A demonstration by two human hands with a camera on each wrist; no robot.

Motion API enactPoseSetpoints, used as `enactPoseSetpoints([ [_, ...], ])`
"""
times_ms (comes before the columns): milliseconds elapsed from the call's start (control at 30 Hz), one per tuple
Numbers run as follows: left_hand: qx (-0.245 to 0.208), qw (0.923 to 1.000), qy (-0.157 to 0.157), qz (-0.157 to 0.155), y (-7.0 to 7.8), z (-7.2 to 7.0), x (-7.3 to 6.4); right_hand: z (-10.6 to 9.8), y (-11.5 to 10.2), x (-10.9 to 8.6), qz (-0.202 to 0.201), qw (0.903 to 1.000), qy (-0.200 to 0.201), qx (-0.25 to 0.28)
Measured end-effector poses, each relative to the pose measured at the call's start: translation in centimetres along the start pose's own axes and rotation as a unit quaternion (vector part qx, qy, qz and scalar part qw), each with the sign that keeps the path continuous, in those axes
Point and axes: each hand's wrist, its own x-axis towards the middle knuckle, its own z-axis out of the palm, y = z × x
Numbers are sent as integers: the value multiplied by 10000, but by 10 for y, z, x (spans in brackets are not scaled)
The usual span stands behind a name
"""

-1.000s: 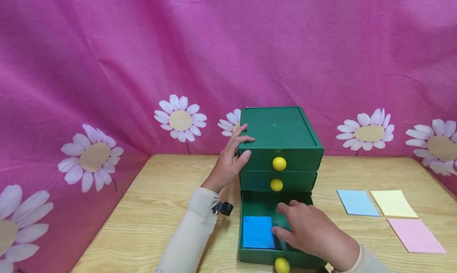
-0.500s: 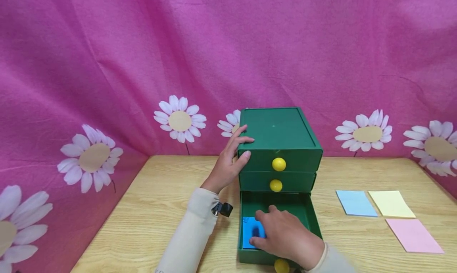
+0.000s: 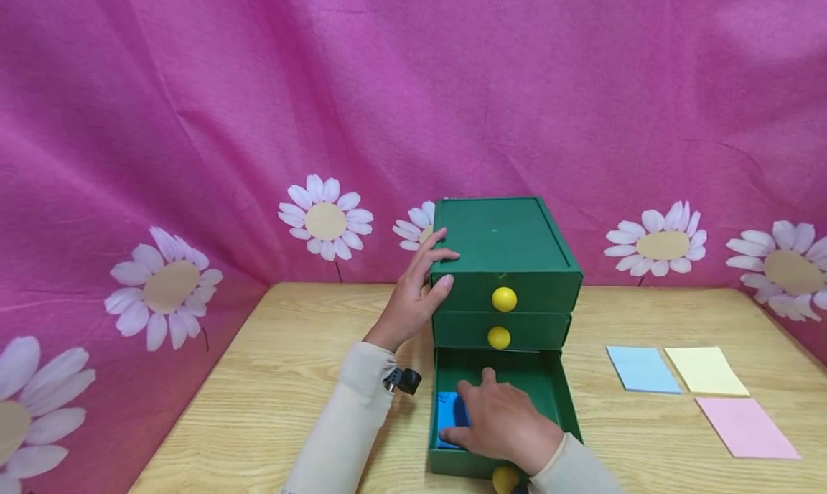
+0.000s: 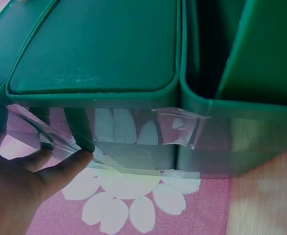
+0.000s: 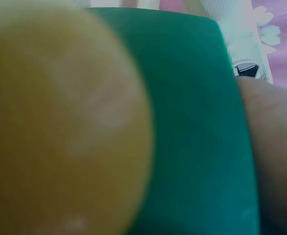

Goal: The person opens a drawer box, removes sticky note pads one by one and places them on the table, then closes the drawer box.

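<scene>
A green three-drawer box [image 3: 504, 235] with yellow knobs stands on the table, its bottom drawer [image 3: 461, 465] pulled out. In the head view my left hand [image 3: 413, 293] rests against the box's upper left edge, fingertips on the top and thumb at the front corner. The left wrist view shows that hand [image 4: 21, 186] with fingers extended along the box's side. Inside the bottom drawer lies a blue sticky-note pad [image 3: 446, 408], partly covered by my right hand [image 3: 504, 418], whose fingers are spread over it. The drawer's knob [image 5: 70, 127] fills much of the right wrist view.
On the table right of the box lie a light blue pad [image 3: 642, 369], a yellow pad [image 3: 707, 370] and a pink pad [image 3: 747, 427]. Behind the table hangs a pink cloth [image 3: 517, 85] with white daisies. The upper two drawers are closed.
My right hand has moved left within the bottom drawer, from beside the blue sticky-note pad to over it. My left hand keeps its place on the box.
</scene>
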Motion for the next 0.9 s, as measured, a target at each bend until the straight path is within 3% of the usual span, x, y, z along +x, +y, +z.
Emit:
enactPoseSetpoints([
  [300,30,10000,20,12,0,0,0,13,4,6,-29,9995,261,179],
  [733,24,10000,6,41,1,0,0,18,4,14,108,9973,-177,703],
  [900,-8,10000,10,40,2,1,0,19,6,13,62,9992,-47,393],
])
